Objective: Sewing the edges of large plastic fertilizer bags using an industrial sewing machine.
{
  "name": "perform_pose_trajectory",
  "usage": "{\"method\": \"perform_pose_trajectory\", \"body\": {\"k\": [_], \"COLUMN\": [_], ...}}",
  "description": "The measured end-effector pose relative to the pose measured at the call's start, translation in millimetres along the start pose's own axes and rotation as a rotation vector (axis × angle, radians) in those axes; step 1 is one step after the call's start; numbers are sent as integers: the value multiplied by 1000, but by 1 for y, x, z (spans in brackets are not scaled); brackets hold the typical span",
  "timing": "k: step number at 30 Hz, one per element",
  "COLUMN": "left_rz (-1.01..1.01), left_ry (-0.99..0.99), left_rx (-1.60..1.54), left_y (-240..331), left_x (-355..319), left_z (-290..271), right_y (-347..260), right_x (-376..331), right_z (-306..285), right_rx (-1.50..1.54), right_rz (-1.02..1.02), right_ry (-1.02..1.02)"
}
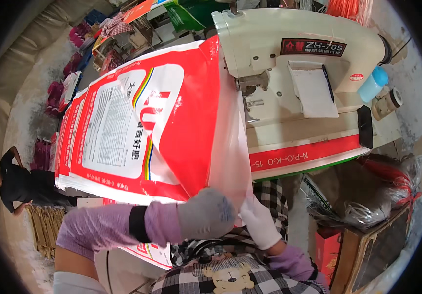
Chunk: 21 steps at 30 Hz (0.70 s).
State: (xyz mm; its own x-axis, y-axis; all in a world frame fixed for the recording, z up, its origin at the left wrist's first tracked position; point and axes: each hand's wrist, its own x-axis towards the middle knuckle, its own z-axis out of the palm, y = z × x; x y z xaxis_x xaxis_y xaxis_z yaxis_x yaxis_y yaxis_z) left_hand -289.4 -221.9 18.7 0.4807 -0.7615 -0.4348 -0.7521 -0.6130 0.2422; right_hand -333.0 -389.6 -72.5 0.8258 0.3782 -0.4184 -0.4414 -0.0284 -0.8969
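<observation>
A large red and white woven sack (191,108) lies in front of me, one side folded over, on top of a stack of similar sacks. My left hand (208,213), in a grey glove, is closed on the sack's near corner. Just to its right, my right hand (260,223) in a white glove pinches the pale, thin edge of the same sack. The far end of that edge lies beside the needle area of a cream sewing machine (284,29). My fingertips are partly hidden by the gloves and the sack's folds.
On the machine bed rest a notepad (314,90), a black phone-like object (365,126), a blue bottle (373,83) and a small jar (388,103). A wooden box (367,255) with plastic-wrapped strands stands at the right. A person in black (27,183) is at the far left.
</observation>
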Motion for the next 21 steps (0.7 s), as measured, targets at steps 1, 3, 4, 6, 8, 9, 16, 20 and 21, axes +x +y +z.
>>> {"method": "perform_pose_trajectory", "body": {"k": [1, 3, 4, 6, 8, 9, 16, 20, 21], "left_rz": [-38, -82, -92, -127, -4, -8, 423, 139, 51], "left_ry": [14, 26, 19, 1, -58, -61, -3, -145, -195], "left_rx": [-16, -41, -14, 8, -119, -104, -39, 275, 327], "left_y": [12, 25, 30, 30, 27, 30, -56, -157, -147], "left_x": [-1, 1, 4, 7, 14, 16, 27, -10, -18], "left_z": [-8, -8, -3, 6, 4, -6, -69, -163, -188], "right_y": [2, -4, -9, -74, -79, -75, -5, -18, -20], "right_x": [5, 28, 47, 83, 126, 140, 106, 116, 129], "right_z": [-14, -34, -30, -16, -6, 0, -6, 6, -4], "right_rx": [9, -871, -539, -804, -925, -1019, -1213, -878, -595], "right_rz": [-8, -459, -407, -151, -146, -163, -132, -183, -238], "right_ry": [1, -89, 180, 250, 320, 390, 271, 377, 433]}}
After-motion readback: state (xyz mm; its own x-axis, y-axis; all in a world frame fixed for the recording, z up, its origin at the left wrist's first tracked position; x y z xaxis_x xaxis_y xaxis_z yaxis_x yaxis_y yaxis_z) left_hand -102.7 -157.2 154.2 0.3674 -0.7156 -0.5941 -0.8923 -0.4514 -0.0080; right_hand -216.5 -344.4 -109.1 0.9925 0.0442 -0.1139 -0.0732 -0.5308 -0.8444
